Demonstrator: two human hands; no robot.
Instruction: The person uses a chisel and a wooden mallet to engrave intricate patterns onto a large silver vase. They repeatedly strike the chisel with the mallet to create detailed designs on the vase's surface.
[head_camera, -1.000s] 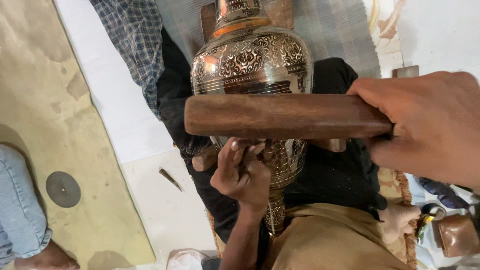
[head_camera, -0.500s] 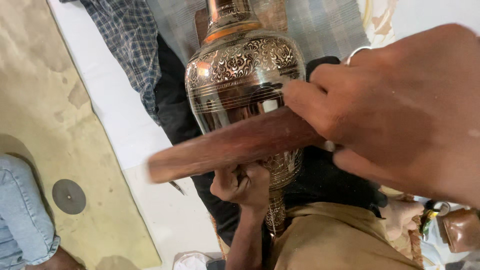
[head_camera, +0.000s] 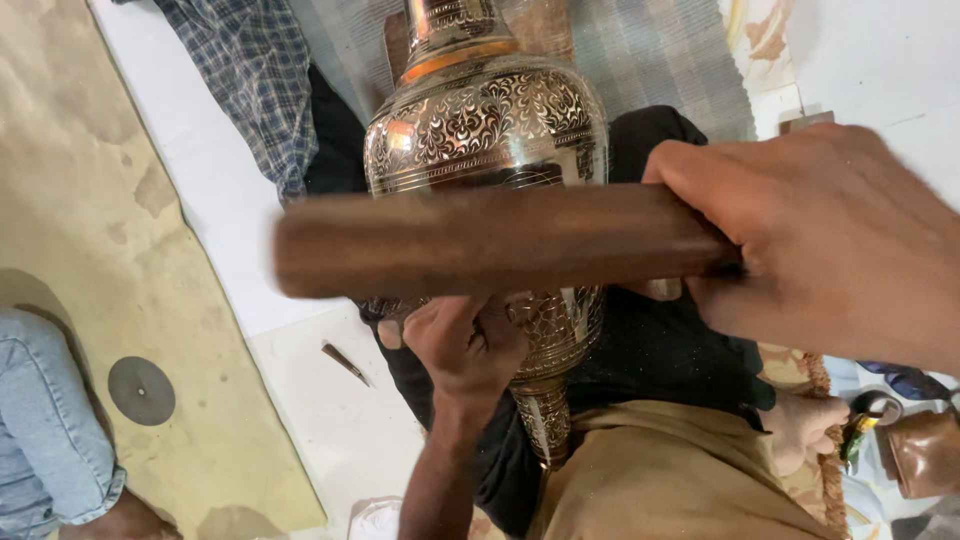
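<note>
An engraved brass vase (head_camera: 490, 125) lies across my lap on a black cloth (head_camera: 660, 350), neck pointing away from me. My right hand (head_camera: 830, 240) grips one end of a thick brown wooden stick (head_camera: 490, 240), held level just above the vase's belly and blurred by motion. Under the stick, my left hand (head_camera: 465, 345) is curled against the vase's lower body, its fingers pinched together as if on a small tool that is mostly hidden.
A small dark pointed tool (head_camera: 345, 362) lies on the white sheet (head_camera: 200, 190) to the left. A round dark disc (head_camera: 141, 390) sits on the tan floor. Another person's jeans-clad leg (head_camera: 50, 440) is at lower left, and a plaid cloth (head_camera: 255, 80) lies at the top.
The stick dipped at a slant onto the vase half a second ago and is now level again. My left hand stays on the vase.
</note>
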